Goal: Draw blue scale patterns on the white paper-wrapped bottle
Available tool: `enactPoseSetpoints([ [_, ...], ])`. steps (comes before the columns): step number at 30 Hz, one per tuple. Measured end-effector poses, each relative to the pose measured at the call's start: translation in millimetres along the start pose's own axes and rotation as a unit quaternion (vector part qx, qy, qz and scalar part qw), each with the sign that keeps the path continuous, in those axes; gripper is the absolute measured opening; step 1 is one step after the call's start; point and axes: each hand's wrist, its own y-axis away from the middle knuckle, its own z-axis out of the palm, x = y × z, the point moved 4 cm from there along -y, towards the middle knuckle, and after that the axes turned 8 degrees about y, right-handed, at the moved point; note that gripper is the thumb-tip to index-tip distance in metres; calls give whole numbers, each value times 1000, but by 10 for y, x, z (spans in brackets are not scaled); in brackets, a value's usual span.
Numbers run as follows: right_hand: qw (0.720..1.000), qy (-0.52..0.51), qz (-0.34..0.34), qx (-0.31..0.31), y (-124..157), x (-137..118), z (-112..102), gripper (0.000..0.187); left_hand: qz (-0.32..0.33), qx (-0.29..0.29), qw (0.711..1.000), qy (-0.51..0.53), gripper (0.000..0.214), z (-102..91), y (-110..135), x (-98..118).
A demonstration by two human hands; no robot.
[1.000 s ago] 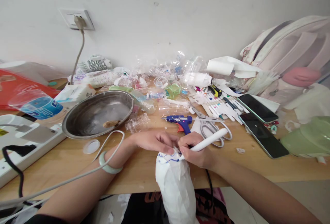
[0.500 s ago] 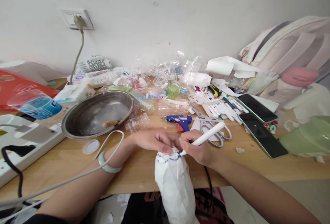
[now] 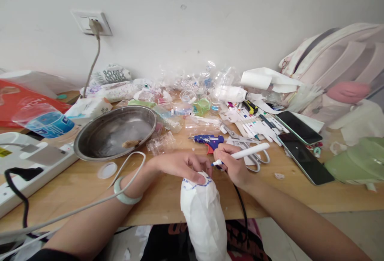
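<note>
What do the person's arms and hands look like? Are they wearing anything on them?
The left hand is gloveless, with a pale green, ring-shaped bangle around its wrist. A plain black sleeve shows higher up that arm. The right hand is gloveless too, with no bangle or sleeve in view.

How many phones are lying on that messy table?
2. The farther smartphone lies to the right of the markers; the nearer smartphone lies just in front of it, closer to the camera. Others could be hidden.
</note>
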Motion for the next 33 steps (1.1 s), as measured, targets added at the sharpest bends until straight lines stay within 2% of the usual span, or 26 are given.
enactPoseSetpoints([
  [5, 1000, 14, 14, 10, -27, -24, -4, 32, 13, 24, 1000, -4, 40, 1, -23, 27],
  [11, 998, -47, 23, 19, -21, 109, -10, 34, 59, 22, 997, -42, 42, 6, -9, 133],
  [15, 996, -77, 5, 39, -19, 133, -20, 36, 64, -3, 996, -59, 38, -50, 65, 163],
  [18, 996, -85, -9, 35, -11, 133, -20, 38, 81, 15, 994, -73, 40, -135, 119, 187],
  [21, 997, -68, -39, 24, 12, 120, -18, 39, 98, 24, 992, -79, 40, -187, 138, 186],
  [27, 995, -8, -95, -2, 74, -2, 37, 37, 56, -39, 996, -61, 37, -135, 86, 50],
  [33, 990, 48, -130, -22, 98, -167, 84, 35, 55, 6, 995, -77, 35, -167, 102, 56],
])
